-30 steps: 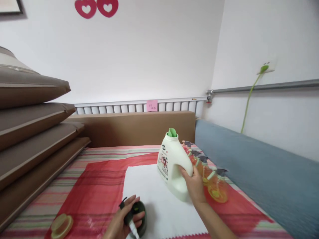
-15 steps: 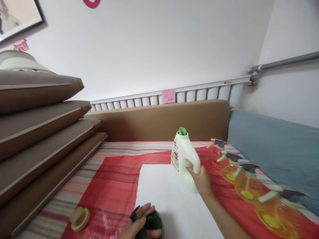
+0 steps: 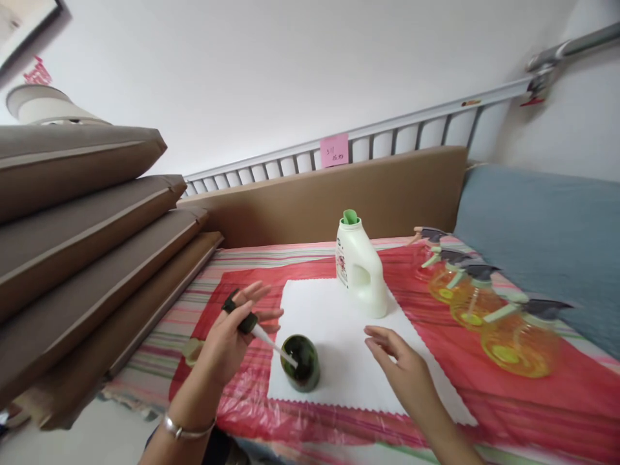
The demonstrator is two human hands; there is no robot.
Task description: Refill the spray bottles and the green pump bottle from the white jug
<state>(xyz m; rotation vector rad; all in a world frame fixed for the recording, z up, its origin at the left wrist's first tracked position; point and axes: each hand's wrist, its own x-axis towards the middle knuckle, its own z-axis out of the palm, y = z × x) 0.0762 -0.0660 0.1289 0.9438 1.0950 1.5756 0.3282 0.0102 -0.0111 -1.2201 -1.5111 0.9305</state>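
My left hand (image 3: 230, 339) holds a dark pump head (image 3: 248, 323) between thumb and palm, with its other fingers spread. From the pump head a white tube (image 3: 266, 338) slants down to the open mouth of a dark green round bottle (image 3: 309, 376), which stands on a white cloth (image 3: 339, 336). At the cloth's back edge stands a pale detergent jug (image 3: 371, 265) with a green spout in its neck. In front of the jug and apart from it, my right hand (image 3: 394, 352) is empty, its fingers loosely extended.
To the right, several clear spray bottles (image 3: 520, 342) with yellow or orange liquid stand in a row on red plastic sheeting (image 3: 431, 323). Partly behind my left forearm lies a pale round lid (image 3: 192, 351). Stacked brown cushions (image 3: 97, 226) rise on the left; a brown board (image 3: 290, 206) stands behind.
My right hand has let go of the jug and drawn back. My left hand has risen with the pump head, its tube now showing above the dark bottle. The view has tilted down.
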